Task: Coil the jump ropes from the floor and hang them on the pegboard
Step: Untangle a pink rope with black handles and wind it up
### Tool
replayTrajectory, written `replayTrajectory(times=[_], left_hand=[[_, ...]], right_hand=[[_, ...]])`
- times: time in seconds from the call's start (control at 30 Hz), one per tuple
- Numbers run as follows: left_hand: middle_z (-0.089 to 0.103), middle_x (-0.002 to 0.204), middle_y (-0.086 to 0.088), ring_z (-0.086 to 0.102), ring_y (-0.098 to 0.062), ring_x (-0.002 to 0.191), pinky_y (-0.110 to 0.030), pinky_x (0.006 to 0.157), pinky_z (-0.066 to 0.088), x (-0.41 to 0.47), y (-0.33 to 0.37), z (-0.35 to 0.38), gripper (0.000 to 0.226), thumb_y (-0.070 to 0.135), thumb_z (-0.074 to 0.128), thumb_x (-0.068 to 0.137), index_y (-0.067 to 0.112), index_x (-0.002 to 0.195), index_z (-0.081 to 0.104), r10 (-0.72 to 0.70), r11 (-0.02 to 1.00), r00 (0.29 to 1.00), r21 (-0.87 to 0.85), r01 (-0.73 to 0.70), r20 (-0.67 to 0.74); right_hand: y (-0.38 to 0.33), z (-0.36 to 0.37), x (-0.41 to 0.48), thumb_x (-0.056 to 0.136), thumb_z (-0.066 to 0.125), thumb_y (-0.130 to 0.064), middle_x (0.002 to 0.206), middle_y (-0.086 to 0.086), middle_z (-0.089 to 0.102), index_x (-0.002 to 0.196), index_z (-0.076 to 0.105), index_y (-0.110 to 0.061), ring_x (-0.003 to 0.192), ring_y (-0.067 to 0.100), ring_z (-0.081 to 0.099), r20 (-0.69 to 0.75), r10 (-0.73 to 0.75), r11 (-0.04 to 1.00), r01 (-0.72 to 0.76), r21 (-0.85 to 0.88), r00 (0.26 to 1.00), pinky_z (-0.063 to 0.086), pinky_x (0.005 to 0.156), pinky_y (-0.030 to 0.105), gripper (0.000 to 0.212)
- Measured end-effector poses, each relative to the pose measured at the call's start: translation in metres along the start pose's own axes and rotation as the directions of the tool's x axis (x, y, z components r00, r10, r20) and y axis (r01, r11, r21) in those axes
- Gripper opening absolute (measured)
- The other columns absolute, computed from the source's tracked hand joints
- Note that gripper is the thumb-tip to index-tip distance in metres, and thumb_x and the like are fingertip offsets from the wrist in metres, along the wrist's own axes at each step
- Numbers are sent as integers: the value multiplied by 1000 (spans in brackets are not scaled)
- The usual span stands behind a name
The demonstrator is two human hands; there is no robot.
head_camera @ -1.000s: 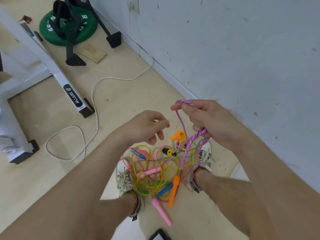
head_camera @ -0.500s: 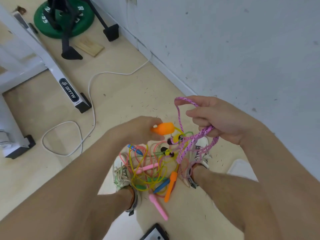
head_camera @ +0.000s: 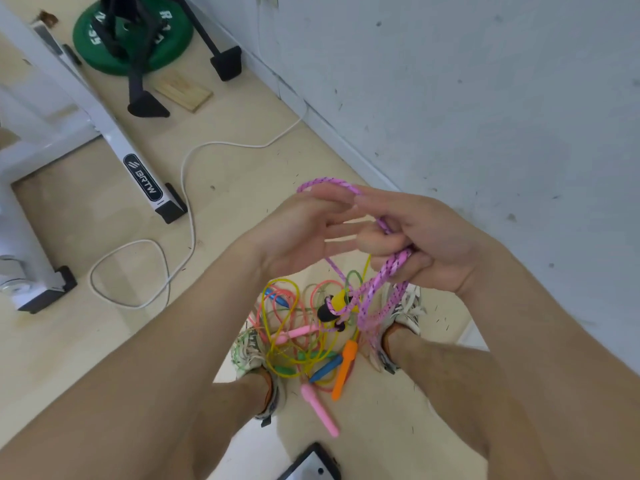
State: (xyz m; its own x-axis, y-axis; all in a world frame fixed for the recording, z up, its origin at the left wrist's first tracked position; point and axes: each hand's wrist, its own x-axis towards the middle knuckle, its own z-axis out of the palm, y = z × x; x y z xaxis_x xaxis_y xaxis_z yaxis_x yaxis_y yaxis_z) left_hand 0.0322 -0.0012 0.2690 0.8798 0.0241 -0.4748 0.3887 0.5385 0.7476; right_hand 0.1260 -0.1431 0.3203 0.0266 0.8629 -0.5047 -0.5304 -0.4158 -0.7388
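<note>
My right hand (head_camera: 429, 244) grips a pink-purple braided jump rope (head_camera: 388, 275) in several strands that hang down toward the floor. One loop of that rope arcs over the straight fingers of my left hand (head_camera: 298, 233), which reaches across and touches my right hand. A thin strand runs down from under the left palm. A yellow-and-black handle (head_camera: 330, 304) dangles in the hanging strands. Between my shoes lies a tangled pile of ropes (head_camera: 294, 327), yellow, pink and green, with a pink handle (head_camera: 318, 410), an orange handle (head_camera: 343, 372) and a blue handle (head_camera: 325, 370).
A grey wall (head_camera: 485, 98) stands close on the right. A white machine leg (head_camera: 142, 174) and a white cable (head_camera: 187, 188) cross the floor on the left. Further back are a green weight plate (head_camera: 104, 46), black stand feet (head_camera: 225, 64) and a wooden block (head_camera: 183, 91). A dark device (head_camera: 311, 465) lies at the bottom edge.
My left hand has left the orange handle it touched and risen to meet my right hand, its fingers now under the purple loop. That orange handle is out of sight.
</note>
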Motion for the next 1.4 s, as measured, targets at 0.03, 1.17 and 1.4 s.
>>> replayTrajectory(times=[0.03,1.17,1.4], left_hand=[[70,112,-12,69,-22,98,-36,88,55,2,0,-6,36,4,49,82,6,115,62,0,1000,1000,26,1,-24],[49,85,8,58,-20,92,-35,67,44,-2,-19,3,19,52,53,92,41,107,55,137,-259,986,964,-54,92],[61,83,8,56,-17,84,-38,71,48,-4,-2,-9,35,44,61,88,44,123,55,222,-20,969,994,-112,113]], right_hand=[[-2,-3,-1,94,44,-36,56,-7,7,131,61,-31,44,6,1,-6,-14,999,15,42,1000,11,32,9,42],[-2,-24,-6,80,47,15,66,-2,44,105,70,-12,44,7,14,-106,-169,972,148,-180,980,10,39,21,44],[-1,-21,-3,90,55,4,82,18,38,119,63,-18,48,12,23,-213,-137,904,34,-427,967,18,38,19,37]])
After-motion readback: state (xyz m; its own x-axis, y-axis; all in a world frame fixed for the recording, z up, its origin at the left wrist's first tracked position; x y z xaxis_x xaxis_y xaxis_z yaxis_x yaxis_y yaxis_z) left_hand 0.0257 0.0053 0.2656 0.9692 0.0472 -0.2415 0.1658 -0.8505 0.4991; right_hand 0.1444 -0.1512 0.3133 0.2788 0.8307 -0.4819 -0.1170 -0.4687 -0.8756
